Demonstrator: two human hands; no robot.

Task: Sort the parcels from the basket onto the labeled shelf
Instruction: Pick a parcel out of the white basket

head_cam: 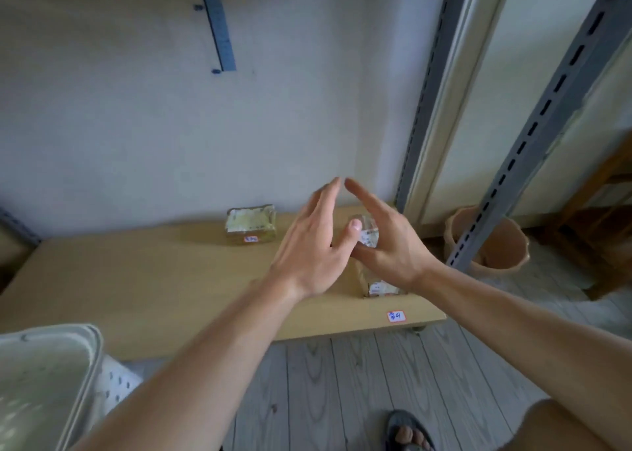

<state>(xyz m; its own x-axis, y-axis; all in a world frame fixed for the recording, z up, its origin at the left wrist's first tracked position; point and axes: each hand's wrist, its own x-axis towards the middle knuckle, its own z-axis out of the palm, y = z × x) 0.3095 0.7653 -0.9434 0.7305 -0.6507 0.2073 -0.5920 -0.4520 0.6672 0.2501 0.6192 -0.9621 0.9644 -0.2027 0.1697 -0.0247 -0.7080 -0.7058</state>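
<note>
- Under the two hands, on the right part of the shelf (136, 279), lies a brown parcel (379, 288) with white printed labels; its long axis seems to run from the front edge back toward the wall, though the hands cover most of it.
- Both hands hover over that parcel with fingers spread wide and fingertips nearly meeting above it: the left hand (313, 242) and the right hand (386, 242) grip nothing that can be seen, and whether the palms touch the parcel cannot be told.
- Left of the left hand, farther back near the wall, sits a second parcel (251, 225), brown with a pale label on top and a small orange-edged tag on its front face; the writing is too blurred to read.
- Near the right wrist, a shelf label (396, 316) with blue handwriting is stuck at the front edge; unreadable.
- Below the left forearm stands a pale perforated basket (48, 382) on the grey plank floor (342, 382).
- Right of the right hand, grey slotted uprights (547, 108) rise, with a terracotta pot (489, 242) behind.
</note>
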